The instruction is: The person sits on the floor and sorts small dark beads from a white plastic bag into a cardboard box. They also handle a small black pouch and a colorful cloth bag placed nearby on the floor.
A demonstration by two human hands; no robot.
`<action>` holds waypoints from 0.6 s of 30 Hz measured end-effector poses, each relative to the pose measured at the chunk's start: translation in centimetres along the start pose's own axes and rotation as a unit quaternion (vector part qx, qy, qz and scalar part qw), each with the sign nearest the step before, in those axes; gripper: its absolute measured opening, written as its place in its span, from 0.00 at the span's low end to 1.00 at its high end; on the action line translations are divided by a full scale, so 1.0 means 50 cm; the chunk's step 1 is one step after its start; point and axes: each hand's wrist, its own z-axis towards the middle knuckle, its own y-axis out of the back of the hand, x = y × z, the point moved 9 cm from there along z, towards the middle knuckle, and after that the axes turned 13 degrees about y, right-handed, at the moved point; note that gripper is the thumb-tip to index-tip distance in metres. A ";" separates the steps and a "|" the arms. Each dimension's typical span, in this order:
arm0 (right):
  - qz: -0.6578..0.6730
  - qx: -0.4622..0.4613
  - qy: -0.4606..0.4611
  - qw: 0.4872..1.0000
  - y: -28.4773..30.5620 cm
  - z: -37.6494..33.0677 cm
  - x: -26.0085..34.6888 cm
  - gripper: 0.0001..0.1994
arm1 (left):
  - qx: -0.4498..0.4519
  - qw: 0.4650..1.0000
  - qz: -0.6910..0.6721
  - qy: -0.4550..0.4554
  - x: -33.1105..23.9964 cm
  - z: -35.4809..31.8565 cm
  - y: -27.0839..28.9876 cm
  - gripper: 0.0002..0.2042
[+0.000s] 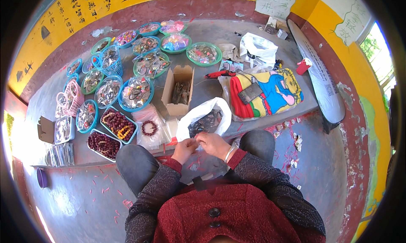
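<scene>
White open plastic bag (183,126) holds many small dark pieces (206,123), so work seems unfinished, while left hand (185,151) and right hand (215,145) meet, whether pinching anything I cannot tell.

White bag (183,128); red, yellow and blue cartoon-patterned cloth (272,90); brown box (176,110); maroon beads (103,145); pink basket (78,101).

About fifteen round plastic baskets (220,55) are showing, overlapping rims making that count uncertain. Two white plastic bags (226,111) are sitting out, two rectangular trays (133,134) are holding beads (114,123), and one loose beaded bracelet (143,128), one smartphone (250,93), one cartoon-print towel (277,90), one long cardboard box (176,109) and one purple container (42,178) are lying around.
</scene>
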 end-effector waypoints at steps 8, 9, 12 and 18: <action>-0.095 -0.025 0.057 0.994 0.009 -0.001 0.047 0.04 | -0.086 0.987 0.036 -0.133 -0.025 -0.011 0.022 0.20; -0.093 -0.017 0.056 0.994 0.007 -0.001 0.045 0.04 | -0.095 0.983 0.044 -0.151 -0.030 -0.015 0.024 0.19; -0.092 -0.018 0.069 0.993 0.003 -0.005 0.036 0.07 | -0.103 0.975 0.064 -0.187 -0.061 -0.032 0.015 0.17; -0.120 0.006 0.086 0.989 0.003 0.006 0.088 0.16 | -0.109 0.985 0.087 -0.103 -0.034 -0.023 0.023 0.15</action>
